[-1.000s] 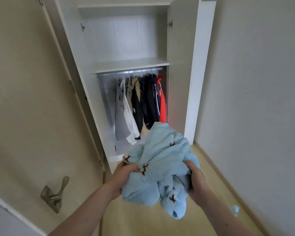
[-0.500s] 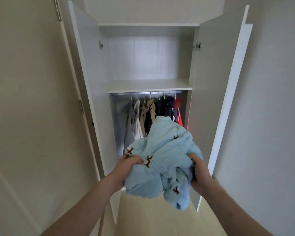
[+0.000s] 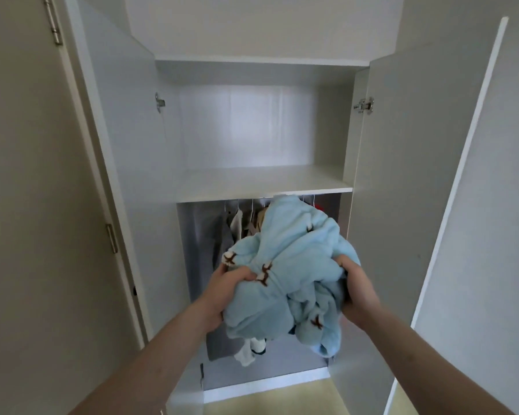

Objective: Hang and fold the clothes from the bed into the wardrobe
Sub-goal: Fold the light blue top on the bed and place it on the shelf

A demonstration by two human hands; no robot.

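Left hand (image 3: 226, 290) and right hand (image 3: 355, 290) grip a bunched light-blue fleece garment (image 3: 285, 265) at frame centre, before the open wardrobe (image 3: 402, 175). Several garments (image 3: 237, 226) already hang below the bare shelf (image 3: 261, 179); this one remains unstowed.

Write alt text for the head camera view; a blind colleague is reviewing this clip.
Two bare hands, left hand and right hand, grip a bunched light-blue fleece garment with small brown marks before an open white wardrobe. Its white upper shelf is bare; clothes on hangers hang beneath.
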